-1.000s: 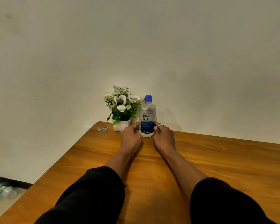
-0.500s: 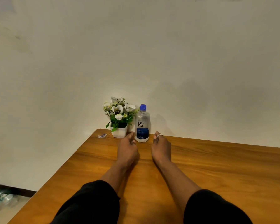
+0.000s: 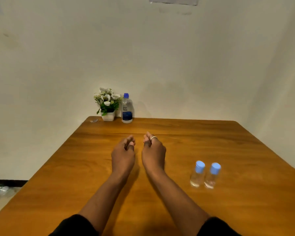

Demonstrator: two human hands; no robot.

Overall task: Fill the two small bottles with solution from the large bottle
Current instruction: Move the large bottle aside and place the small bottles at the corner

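Currently both hands, left (image 3: 123, 155) and right (image 3: 153, 153), are loosely curled and empty at table (image 3: 245, 210) centre. Large bottle (image 3: 126, 108) stands upright at the far edge, capped, straight ahead. Small bottles (image 3: 205, 174) stand near the right edge, closer to the right hand.

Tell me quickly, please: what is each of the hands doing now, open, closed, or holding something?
Left hand: empty, fingers loosely curled, holding nothing.
Right hand: empty, fingers loosely curled, holding nothing.
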